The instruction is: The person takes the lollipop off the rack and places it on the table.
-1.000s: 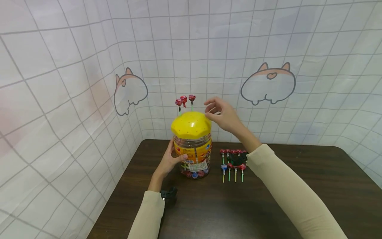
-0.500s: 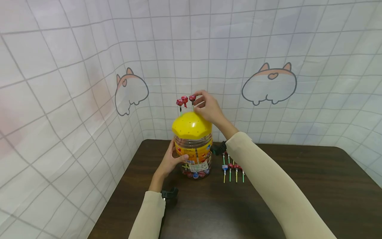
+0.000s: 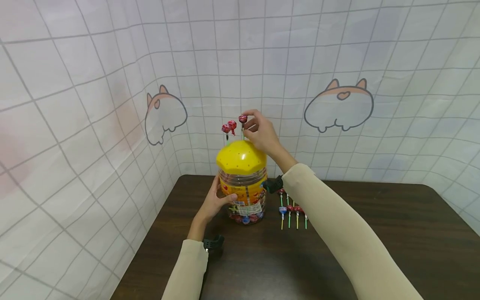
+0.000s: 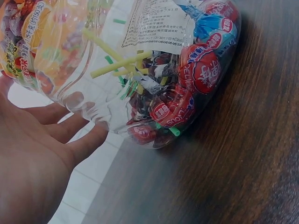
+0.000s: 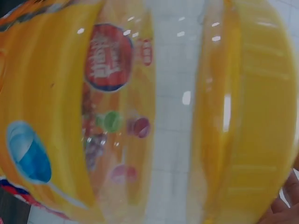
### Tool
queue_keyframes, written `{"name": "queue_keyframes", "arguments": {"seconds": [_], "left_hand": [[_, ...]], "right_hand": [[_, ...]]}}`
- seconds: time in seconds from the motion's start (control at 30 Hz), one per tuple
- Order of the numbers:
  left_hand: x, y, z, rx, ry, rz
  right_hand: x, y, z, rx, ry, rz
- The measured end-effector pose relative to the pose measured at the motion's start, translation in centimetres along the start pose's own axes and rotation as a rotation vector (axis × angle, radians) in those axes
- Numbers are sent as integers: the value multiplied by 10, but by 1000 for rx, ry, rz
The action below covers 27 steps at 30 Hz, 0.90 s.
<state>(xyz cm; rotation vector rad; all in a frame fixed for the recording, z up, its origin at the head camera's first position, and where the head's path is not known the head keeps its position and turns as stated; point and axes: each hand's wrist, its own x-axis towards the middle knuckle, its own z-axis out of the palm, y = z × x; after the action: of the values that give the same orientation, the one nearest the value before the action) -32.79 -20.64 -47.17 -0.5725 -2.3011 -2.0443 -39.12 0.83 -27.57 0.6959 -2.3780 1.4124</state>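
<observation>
A clear plastic candy jar [image 3: 245, 198] with a yellow dome lid [image 3: 240, 156] stands on the table, lollipops visible in its bottom. My left hand [image 3: 211, 204] grips the jar's left side, thumb across its front. In the left wrist view, the fingers [image 4: 88, 140] lie against the clear wall. Above the lid, my right hand [image 3: 262, 133] pinches the stick of a dark red lollipop [image 3: 243, 119]. Two more lollipops [image 3: 226, 128] stick up from the lid just left of it. The right wrist view shows mostly the jar's label [image 5: 112, 56] and lid, with the fingers barely in frame.
Rows of lollipops [image 3: 290, 208] lie on the dark wooden table [image 3: 255, 258] right of the jar, partly hidden by the right sleeve. A white grid-patterned cloth [image 3: 277, 62] hangs behind and along the left. Each wrist wears a dark strap [image 3: 213, 242].
My right hand has moved left from beside the lid to the rightmost upright lollipop and pinched its stick. That lollipop has risen slightly. The left hand has stayed on the jar.
</observation>
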Motion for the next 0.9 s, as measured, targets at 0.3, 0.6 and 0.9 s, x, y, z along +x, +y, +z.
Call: {"name": "queue_keyframes", "arguments": {"seconds": [0.3,0.6,0.9], "left_hand": [[-1,2,1,20,16,-8],[-2,2,2,37,27,-12],[-3,2,2,24,17,-7]], "right_hand": [[-7,-6,-5,106,7,-54],[-20,-4,-11,216,-39,-109],[-34,-2,-19,233,-24,-100]]}}
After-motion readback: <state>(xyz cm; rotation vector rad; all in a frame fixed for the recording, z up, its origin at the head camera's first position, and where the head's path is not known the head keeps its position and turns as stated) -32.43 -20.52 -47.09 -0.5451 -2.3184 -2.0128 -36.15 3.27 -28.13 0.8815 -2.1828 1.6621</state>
